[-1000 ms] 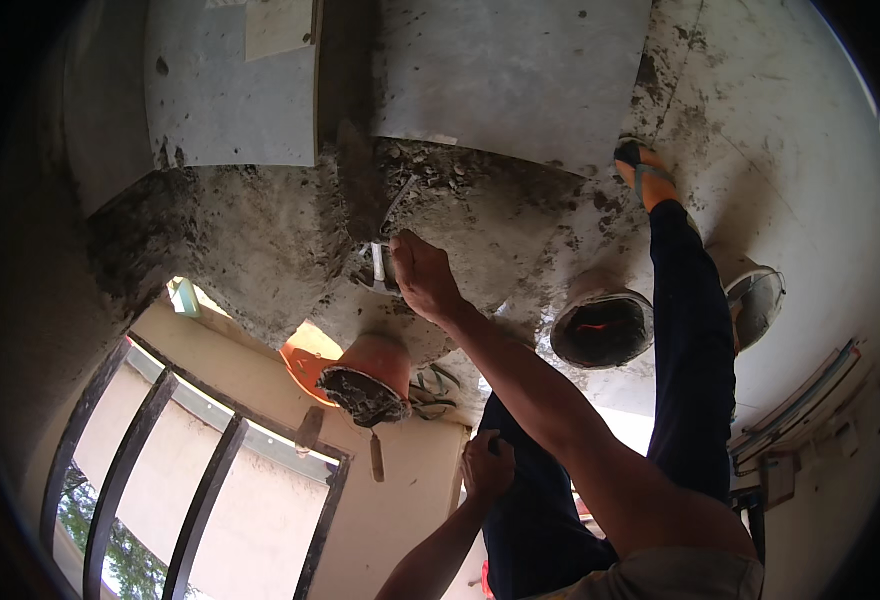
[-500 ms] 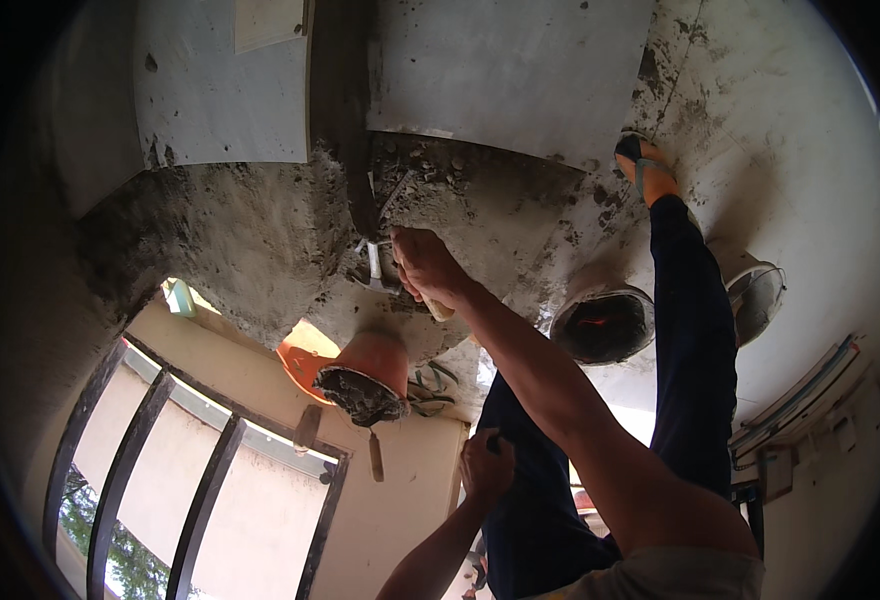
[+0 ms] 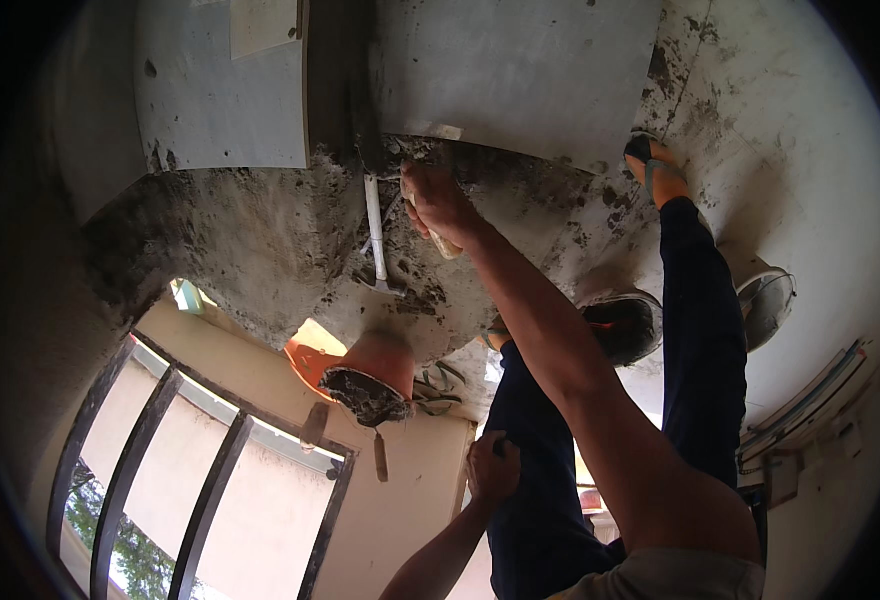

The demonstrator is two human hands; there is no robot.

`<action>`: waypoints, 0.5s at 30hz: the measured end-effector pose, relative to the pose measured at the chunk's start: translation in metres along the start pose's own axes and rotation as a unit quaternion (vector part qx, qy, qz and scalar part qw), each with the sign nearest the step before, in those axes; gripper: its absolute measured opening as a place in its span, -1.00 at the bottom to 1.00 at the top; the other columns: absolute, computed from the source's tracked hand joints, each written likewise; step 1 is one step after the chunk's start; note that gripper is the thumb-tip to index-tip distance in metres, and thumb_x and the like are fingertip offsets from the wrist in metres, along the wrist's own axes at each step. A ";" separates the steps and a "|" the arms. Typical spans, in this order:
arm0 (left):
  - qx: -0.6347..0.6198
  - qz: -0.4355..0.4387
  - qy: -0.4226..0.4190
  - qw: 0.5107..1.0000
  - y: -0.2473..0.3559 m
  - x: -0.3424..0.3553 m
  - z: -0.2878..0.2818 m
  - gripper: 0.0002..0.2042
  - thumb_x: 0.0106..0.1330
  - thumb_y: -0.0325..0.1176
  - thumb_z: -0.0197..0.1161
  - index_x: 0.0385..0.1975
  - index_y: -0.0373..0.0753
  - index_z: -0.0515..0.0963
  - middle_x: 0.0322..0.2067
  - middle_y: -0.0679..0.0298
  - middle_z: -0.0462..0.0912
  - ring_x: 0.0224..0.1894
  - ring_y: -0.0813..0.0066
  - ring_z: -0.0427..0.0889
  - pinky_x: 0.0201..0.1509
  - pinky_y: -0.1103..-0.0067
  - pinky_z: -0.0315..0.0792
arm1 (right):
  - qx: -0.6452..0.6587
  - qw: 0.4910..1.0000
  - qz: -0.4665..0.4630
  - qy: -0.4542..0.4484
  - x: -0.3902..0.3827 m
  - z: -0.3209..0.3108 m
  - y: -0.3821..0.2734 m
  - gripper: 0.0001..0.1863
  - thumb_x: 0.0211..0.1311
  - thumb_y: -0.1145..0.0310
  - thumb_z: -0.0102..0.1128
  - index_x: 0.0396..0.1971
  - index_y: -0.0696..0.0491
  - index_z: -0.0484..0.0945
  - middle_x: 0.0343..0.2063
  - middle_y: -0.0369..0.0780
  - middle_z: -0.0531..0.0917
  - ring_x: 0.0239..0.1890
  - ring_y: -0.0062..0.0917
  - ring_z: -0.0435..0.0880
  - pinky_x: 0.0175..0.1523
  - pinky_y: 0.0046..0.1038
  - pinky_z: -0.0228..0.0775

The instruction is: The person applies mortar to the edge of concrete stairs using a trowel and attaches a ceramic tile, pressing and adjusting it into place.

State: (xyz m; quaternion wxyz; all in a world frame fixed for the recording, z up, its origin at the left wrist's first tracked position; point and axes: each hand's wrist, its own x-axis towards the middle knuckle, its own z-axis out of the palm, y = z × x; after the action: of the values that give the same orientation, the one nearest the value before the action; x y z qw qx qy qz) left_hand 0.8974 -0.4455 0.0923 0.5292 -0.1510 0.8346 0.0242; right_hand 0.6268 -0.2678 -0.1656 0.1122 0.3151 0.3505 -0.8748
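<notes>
My right hand (image 3: 440,205) is closed around the pale handle of a trowel (image 3: 447,246), out over the dirty floor in front of the large grey slabs. The trowel's dark narrow blade (image 3: 369,145) lies by the gap between the two slabs, hard to make out against the dark ground. Just left of that hand a hammer (image 3: 375,225) with a whitish handle rests on the floor, its head toward me. My left hand (image 3: 493,467) is curled closed by my left knee, with a dark spot at its fingers that I cannot identify.
Two grey slabs (image 3: 225,110) (image 3: 520,75) span the far side. An orange bucket (image 3: 375,362) with grey mortar stands at left of my legs, near slippers (image 3: 440,385). Two more buckets (image 3: 620,325) (image 3: 766,305) flank my right leg. A barred window (image 3: 200,480) is lower left.
My right hand has moved away from me with the trowel, up toward the gap between the slabs. More of the hammer's handle now shows. My left hand stays by the knee.
</notes>
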 end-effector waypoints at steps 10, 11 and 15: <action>-0.010 0.019 0.005 1.000 0.002 0.000 -0.007 -0.68 0.31 -0.23 0.29 -0.03 -0.25 0.75 -0.03 -0.05 0.78 0.09 -0.09 0.72 0.28 0.14 0.53 | 0.025 0.999 0.009 -0.024 -0.036 0.033 0.044 -0.54 0.65 -0.04 -0.15 -0.39 -0.01 0.33 -0.67 -0.30 0.41 -0.75 -0.58 0.39 -0.64 -0.37 0.28; -0.007 0.013 0.000 1.000 0.002 0.002 -0.006 -0.67 0.31 -0.23 0.29 -0.03 -0.24 0.75 -0.03 -0.06 0.78 0.09 -0.09 0.72 0.27 0.14 0.54 | 0.062 0.997 0.033 -0.030 -0.042 0.033 0.046 -0.53 0.66 -0.07 -0.15 -0.39 -0.01 0.32 -0.68 -0.31 0.40 -0.75 -0.58 0.40 -0.64 -0.38 0.29; -0.014 -0.022 -0.014 1.000 -0.006 0.002 -0.001 -0.67 0.30 -0.22 0.30 -0.03 -0.24 0.75 -0.02 -0.06 0.79 0.10 -0.07 0.74 0.27 0.14 0.55 | -0.038 0.994 0.075 -0.066 -0.082 0.027 0.039 -0.51 0.67 -0.11 -0.16 -0.37 -0.02 0.33 -0.69 -0.31 0.39 -0.75 -0.59 0.40 -0.63 -0.39 0.32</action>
State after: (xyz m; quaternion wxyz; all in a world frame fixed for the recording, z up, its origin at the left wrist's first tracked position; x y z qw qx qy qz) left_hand 0.8973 -0.4515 0.0915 0.5394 -0.1761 0.8230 0.0262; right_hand 0.6939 -0.3163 -0.1199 0.2124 0.2779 0.3511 -0.8685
